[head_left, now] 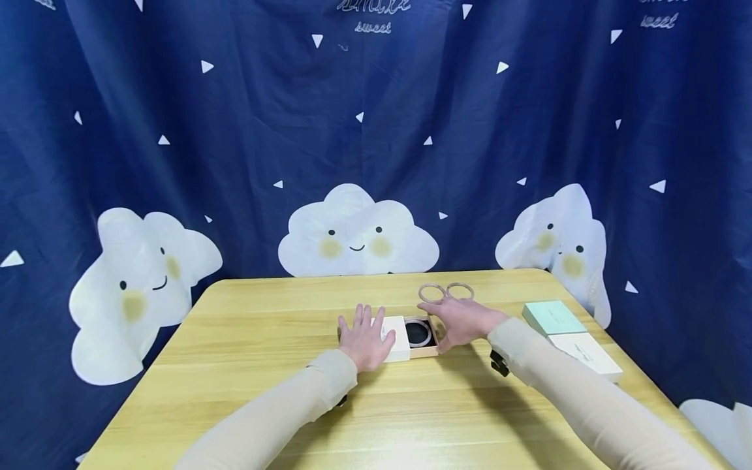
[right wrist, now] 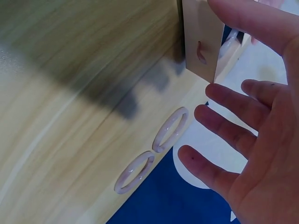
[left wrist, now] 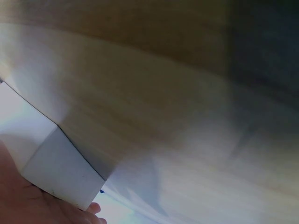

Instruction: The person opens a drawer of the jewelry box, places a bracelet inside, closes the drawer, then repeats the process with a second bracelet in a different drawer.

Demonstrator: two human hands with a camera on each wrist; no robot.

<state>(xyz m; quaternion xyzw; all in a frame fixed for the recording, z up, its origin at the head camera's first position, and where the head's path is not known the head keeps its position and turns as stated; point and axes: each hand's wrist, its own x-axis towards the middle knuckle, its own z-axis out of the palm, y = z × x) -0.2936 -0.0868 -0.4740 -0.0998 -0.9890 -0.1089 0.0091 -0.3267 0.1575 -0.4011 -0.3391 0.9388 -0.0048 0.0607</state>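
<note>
A small white box sleeve (head_left: 399,339) lies on the table with its drawer (head_left: 424,352) slid partly out to the right. Inside the drawer a pale bangle (head_left: 419,333) rests on black padding. My left hand (head_left: 367,341) rests at the sleeve's left end, fingers spread straight; the left wrist view has the sleeve (left wrist: 60,163) beside the palm. Thumb and forefinger of my right hand (head_left: 464,321) stand at the front and back corners of the drawer's outer end, the other fingers spread. A small ribbon tab (right wrist: 200,52) shows on that end.
Two more pale bangles, a left one (head_left: 431,293) and a right one (head_left: 460,291), lie side by side behind my right hand. A mint-green box (head_left: 555,316) and a white box (head_left: 584,352) sit at the table's right edge. A dark blue curtain (head_left: 352,156) hangs behind.
</note>
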